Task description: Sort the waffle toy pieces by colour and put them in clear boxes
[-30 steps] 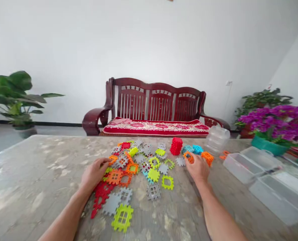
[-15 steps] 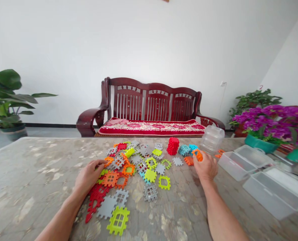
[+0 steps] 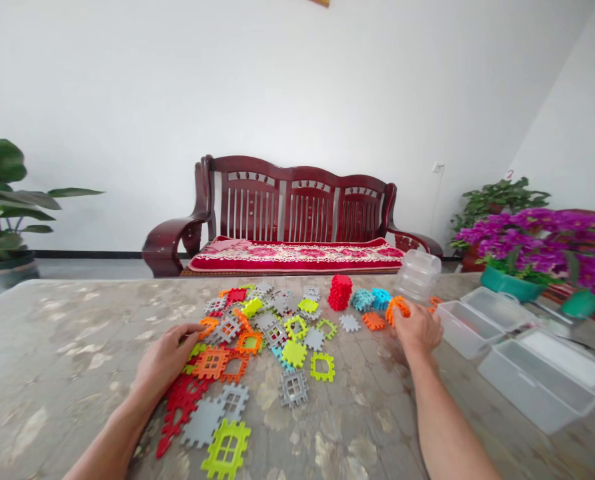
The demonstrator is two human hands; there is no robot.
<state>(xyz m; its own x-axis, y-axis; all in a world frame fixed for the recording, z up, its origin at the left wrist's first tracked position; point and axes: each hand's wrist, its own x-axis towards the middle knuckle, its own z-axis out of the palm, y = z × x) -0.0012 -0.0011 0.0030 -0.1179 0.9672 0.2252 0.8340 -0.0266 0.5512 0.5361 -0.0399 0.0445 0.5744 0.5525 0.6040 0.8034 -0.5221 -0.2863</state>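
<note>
My right hand (image 3: 418, 328) is closed on orange interlocking tiles (image 3: 396, 308), held at the right of the pieces; how many is hidden by the fingers. A flat orange tile (image 3: 373, 321) and a grey tile (image 3: 349, 323) lie to its left. Behind them stand a red tile stack (image 3: 340, 292), a grey-blue stack (image 3: 362, 299) and bright blue tiles (image 3: 381, 298). At the left, my left hand (image 3: 170, 353) pinches the edge of an orange tile (image 3: 208, 327) in the loose pile. Grey, lime, red and orange tiles, such as a lime window tile (image 3: 226, 449), spread around it.
Clear plastic boxes with open lids (image 3: 532, 393) stand at the right, and another clear container (image 3: 418, 275) sits behind my right hand. A teal pot of purple flowers (image 3: 515, 283) is beyond. A wooden bench (image 3: 307, 200) stands past the table's far edge.
My right hand has shifted a little to the right with the orange tiles, away from the blue ones. My left hand stays at the same orange tile. The view has turned slightly right.
</note>
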